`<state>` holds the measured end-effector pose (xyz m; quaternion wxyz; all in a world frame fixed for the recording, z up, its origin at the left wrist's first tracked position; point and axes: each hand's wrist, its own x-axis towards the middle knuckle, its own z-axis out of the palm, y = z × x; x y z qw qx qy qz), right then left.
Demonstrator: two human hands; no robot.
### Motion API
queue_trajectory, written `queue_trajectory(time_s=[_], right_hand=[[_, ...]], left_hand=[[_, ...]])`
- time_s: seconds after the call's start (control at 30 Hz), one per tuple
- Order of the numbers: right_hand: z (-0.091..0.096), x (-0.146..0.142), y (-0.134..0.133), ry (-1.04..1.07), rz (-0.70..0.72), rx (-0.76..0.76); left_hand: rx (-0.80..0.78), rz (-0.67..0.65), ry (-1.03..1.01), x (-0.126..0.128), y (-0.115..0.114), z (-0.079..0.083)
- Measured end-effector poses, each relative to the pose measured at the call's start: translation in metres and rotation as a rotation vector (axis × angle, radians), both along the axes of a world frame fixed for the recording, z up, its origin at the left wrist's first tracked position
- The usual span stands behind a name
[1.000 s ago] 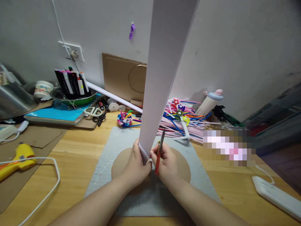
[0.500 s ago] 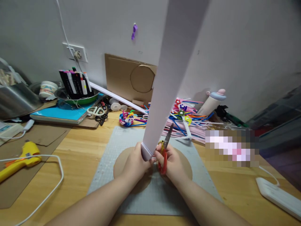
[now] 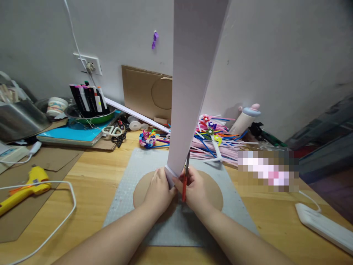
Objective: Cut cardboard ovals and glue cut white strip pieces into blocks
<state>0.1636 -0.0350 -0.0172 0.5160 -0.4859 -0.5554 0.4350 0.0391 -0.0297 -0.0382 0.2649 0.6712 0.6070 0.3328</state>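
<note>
A long white paper strip [image 3: 190, 81] rises from my hands up past the top of the view. My left hand [image 3: 158, 189] is closed on the strip's lower end, pinching it. My right hand [image 3: 194, 187] is closed on red-handled scissors [image 3: 185, 180], whose blades point upward right beside the strip's right edge. Both hands hover over a round brown cardboard disc [image 3: 212, 191] lying on a grey cutting mat [image 3: 132, 184].
A yellow glue gun [image 3: 24, 187] with a white cable lies at the left. Markers in a green bowl [image 3: 88, 103], white scissors [image 3: 110, 130], a cardboard sheet [image 3: 143, 90] against the wall, a heap of coloured pipe cleaners [image 3: 215, 141], a bottle [image 3: 244, 119] and a white power strip [image 3: 322, 226] surround the mat.
The scissors swung from tilted right back to nearly upright against the strip's edge. The strip tipped back toward vertical, and both hands shifted slightly left.
</note>
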Motion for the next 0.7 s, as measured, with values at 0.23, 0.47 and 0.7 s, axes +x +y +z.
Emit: queue_trajectory(time_s=[0.23,0.47,0.7], right_hand=[[0.001,-0.002,-0.002,-0.053,-0.030,0.013],[-0.004,-0.004,-0.001,-0.072,-0.046,0.020],[-0.003,-0.003,0.002,0.009,-0.002,0.001]], left_hand=[[0.040,0.002,-0.105,-0.003,-0.007,0.012],[0.010,0.006,-0.182,-0.004,-0.011,0.024],[0.029,0.029,-0.109,-0.007,-0.006,0.029]])
